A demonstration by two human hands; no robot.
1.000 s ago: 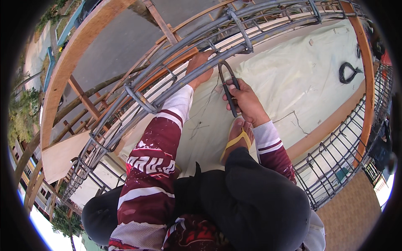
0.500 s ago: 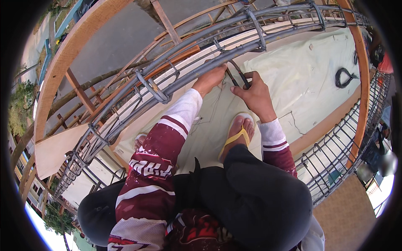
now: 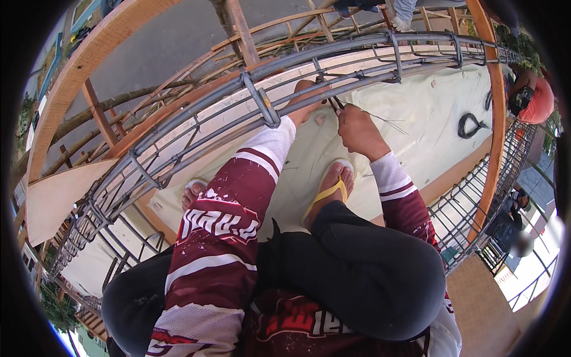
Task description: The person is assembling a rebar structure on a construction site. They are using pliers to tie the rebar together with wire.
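Note:
A long cage of grey rebar [image 3: 333, 49] with square stirrups [image 3: 259, 100] curves across in front of me. My left hand [image 3: 309, 98] is behind its lower bars, fingers curled in and partly hidden; whatever they hold cannot be made out. My right hand [image 3: 360, 132] is closed on the dark handles of a pair of pincers [image 3: 336, 102], their head up against the bars near my left fingertips. Thin tie wires [image 3: 386, 121] stick out to the right beside the pincers.
Pale sheeting [image 3: 425, 113] lies under my sandalled feet [image 3: 330, 187]. A coil of black wire [image 3: 471, 125] rests on it at the right. Timber frames [image 3: 496, 119] arch at both sides. Another rebar cage [image 3: 464, 202] runs along the right, near a person in orange-red [image 3: 535, 101].
The pincer handles have come together in my right hand, which has moved up and slightly left. My left hand has shifted a little up and right. The view has turned slightly.

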